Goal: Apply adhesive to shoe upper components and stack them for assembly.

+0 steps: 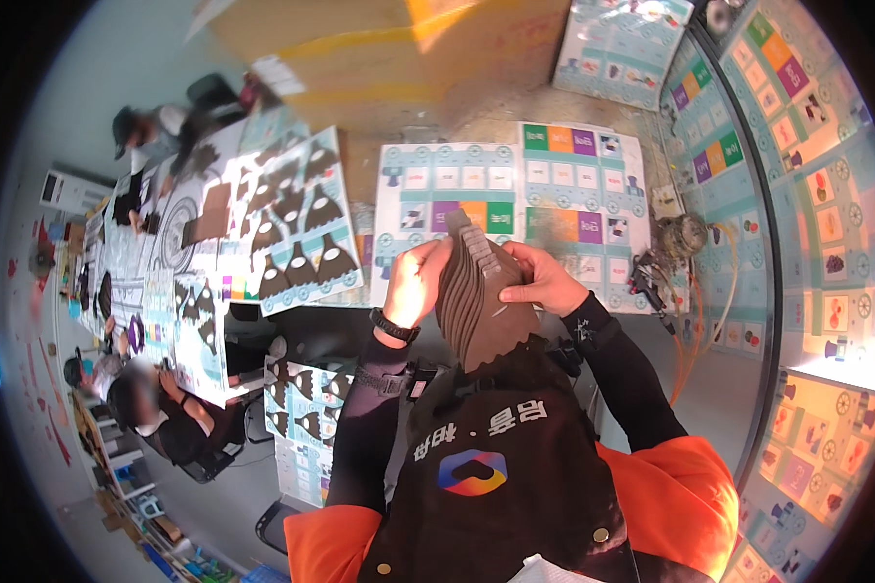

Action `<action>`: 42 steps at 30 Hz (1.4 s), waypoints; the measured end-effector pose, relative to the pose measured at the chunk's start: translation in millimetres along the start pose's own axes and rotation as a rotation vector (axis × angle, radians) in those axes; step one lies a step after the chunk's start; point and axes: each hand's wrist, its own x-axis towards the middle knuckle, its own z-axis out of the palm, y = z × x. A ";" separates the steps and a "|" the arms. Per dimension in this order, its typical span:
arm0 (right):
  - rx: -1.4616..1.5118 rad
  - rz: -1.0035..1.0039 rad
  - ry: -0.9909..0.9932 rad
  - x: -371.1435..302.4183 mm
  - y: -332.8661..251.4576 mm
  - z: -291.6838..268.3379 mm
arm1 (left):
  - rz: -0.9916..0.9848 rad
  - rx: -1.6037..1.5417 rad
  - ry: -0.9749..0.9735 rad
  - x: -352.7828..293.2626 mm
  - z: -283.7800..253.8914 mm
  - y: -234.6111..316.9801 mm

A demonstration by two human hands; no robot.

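We count two hands, the left hand point(413, 284) and the right hand point(550, 284), one stack of brown pieces point(476, 306), too tight for counting each, one black apron point(544, 428), two orange sleeves point(676, 496), and at least three other persons point(187, 425).

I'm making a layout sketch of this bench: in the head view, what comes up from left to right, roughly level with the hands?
Sheet with dark brown shapes → left hand → stack of brown pieces → right hand → black tool → printed panels.
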 end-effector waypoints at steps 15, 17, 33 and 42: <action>-0.260 0.054 -0.036 105.3 63.8 173.9 | -0.099 -0.171 0.088 -138.3 -158.2 -59.8; -0.337 0.060 -0.044 129.9 56.8 188.6 | -0.158 -0.422 0.166 -131.8 -174.8 -62.1; -0.577 -0.031 0.059 295.5 87.5 144.9 | -0.085 -0.226 0.710 4.9 -488.3 -204.8; -0.699 0.381 0.828 175.7 127.7 40.4 | -0.274 -0.006 0.992 111.0 -818.3 -402.2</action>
